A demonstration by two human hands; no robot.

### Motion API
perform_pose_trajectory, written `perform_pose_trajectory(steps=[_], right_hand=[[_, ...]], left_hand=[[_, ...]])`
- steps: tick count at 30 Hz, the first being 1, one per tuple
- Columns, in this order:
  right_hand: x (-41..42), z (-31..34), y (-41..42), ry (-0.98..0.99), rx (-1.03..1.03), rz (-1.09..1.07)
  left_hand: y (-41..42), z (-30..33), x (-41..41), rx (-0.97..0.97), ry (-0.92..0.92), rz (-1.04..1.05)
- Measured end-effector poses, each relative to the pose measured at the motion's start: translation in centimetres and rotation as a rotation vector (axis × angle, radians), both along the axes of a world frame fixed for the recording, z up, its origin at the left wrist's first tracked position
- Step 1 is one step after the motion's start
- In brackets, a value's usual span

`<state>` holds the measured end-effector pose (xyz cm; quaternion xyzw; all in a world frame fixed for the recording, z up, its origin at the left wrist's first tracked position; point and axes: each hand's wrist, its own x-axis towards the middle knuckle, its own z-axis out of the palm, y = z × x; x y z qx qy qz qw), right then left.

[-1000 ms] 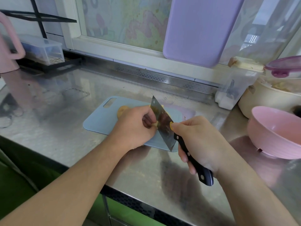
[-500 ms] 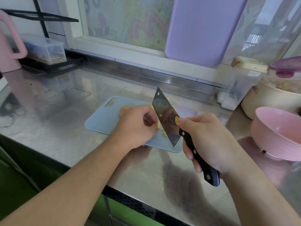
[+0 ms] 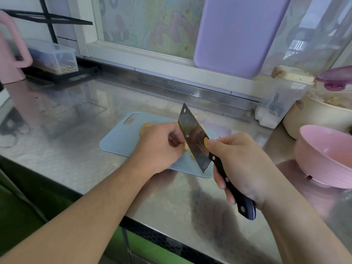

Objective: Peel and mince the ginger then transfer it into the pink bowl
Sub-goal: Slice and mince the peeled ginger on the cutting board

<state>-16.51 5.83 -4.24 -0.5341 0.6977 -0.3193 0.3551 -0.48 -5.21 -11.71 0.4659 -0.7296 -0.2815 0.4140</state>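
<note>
On the blue cutting board (image 3: 122, 138), near the middle of the steel counter (image 3: 76, 159), lies the ginger (image 3: 145, 127): one yellow piece shows at the far side of the left hand (image 3: 160, 147), and small cut bits show beside the cleaver (image 3: 194, 138), partly hidden by blade and hand. The left hand is curled, knuckles up, fingers tucked down onto the board just left of the blade; whether it pins a piece of ginger beneath it I cannot tell. The right hand (image 3: 240, 166) is closed round the cleaver's black riveted handle, thumb pressed on the flat of the blade beside a yellow sticker. The blade stands tilted, its far corner lifted high and its near corner low over the board's near edge. Well to the right sits the pink bowl (image 3: 323, 159), apart from the board, its inside bare as far as can be seen. Behind it stands a cream pot (image 3: 304, 115) and, to the pot's left, a clear container (image 3: 280, 100). A lilac board (image 3: 238, 35) leans against the window at the far side. At far left a pink jug (image 3: 9, 54) stands beside a clear lidded box (image 3: 57, 58).
</note>
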Motion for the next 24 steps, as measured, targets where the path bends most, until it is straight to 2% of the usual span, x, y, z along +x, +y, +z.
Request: perform_pose_trajectory(steps=[6,11,24], right_hand=[[0.5,-0.3,-0.1,0.056,0.068,0.021],[0.2,-0.3,-0.2,0.026,0.071,0.013],[-0.5,0.2,0.0,-0.047,-0.038,-0.017]], left_hand=[[0.0,0.0,0.1,0.002,-0.006,0.025],[0.1,0.0,0.0,0.012,-0.002,0.008],[0.1,0.2,-0.1,0.054,0.011,0.02]])
